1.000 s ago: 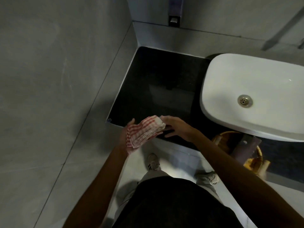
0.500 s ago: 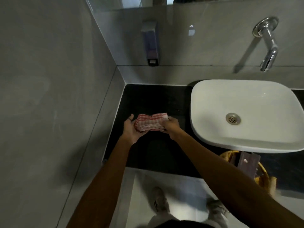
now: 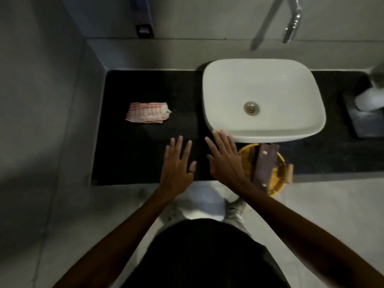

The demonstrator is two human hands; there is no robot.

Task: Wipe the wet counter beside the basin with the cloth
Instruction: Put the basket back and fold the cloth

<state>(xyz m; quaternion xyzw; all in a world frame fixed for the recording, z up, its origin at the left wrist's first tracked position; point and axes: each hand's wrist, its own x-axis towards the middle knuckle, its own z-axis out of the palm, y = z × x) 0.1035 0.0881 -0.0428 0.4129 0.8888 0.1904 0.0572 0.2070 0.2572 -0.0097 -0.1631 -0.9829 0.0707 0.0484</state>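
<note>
A folded red-and-white checked cloth (image 3: 148, 115) lies flat on the black counter (image 3: 128, 154), left of the white basin (image 3: 261, 98). My left hand (image 3: 177, 166) hovers over the counter's front part with fingers spread, holding nothing, below and to the right of the cloth. My right hand (image 3: 224, 156) is beside it, also spread and empty, its fingertips near the basin's front left corner. Neither hand touches the cloth.
A yellow basket (image 3: 274, 179) with a dark flat object in it sits under the basin's front edge. A tap (image 3: 292, 23) juts from the wall above the basin. A soap dispenser (image 3: 143, 21) hangs at the back left. A grey holder (image 3: 365, 109) stands at far right.
Both hands held the folded cloth above the counter before. Now the cloth lies on the counter and both hands have let go and drawn back toward the front edge, open.
</note>
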